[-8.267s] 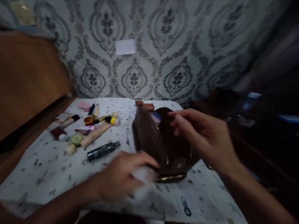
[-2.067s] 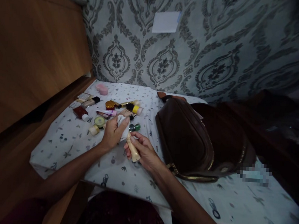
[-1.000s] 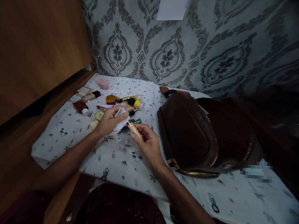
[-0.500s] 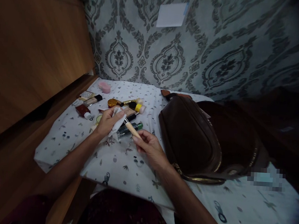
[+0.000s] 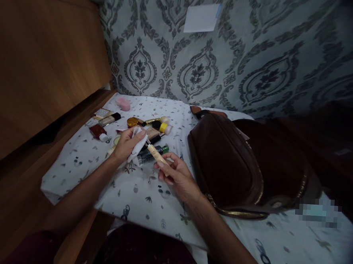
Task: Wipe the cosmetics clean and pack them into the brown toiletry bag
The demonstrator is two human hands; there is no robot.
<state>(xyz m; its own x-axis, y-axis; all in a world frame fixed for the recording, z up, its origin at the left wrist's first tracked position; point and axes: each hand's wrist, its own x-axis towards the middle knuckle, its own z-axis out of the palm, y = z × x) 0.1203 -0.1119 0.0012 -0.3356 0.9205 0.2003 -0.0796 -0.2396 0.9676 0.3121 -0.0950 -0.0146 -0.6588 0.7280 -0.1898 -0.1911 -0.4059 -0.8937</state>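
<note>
My left hand (image 5: 126, 144) is closed on a white wipe (image 5: 137, 146), which is wrapped about the silver upper end of a slim beige cosmetic tube (image 5: 156, 152). Fingers and thumb of my right hand (image 5: 175, 171) pinch the tube's lower end; small print shows on its side. Under and behind the hands lie a dark bottle with a green end (image 5: 148, 155), a black tube (image 5: 155, 139) and a round amber compact (image 5: 133, 122). The wipe hides the tube's far end.
A large brown leather bag (image 5: 222, 162) stands on the right of the patterned cloth (image 5: 148, 202). Left lie a dark red bottle (image 5: 97, 131), a foundation bottle (image 5: 109, 120) and a pink round item (image 5: 123, 103). A wooden cabinet (image 5: 46, 60) borders the left side.
The beige tube has turned in my right hand, so its printed side now shows. My right fingers have shifted slightly; the wipe stays around the tube's upper end.
</note>
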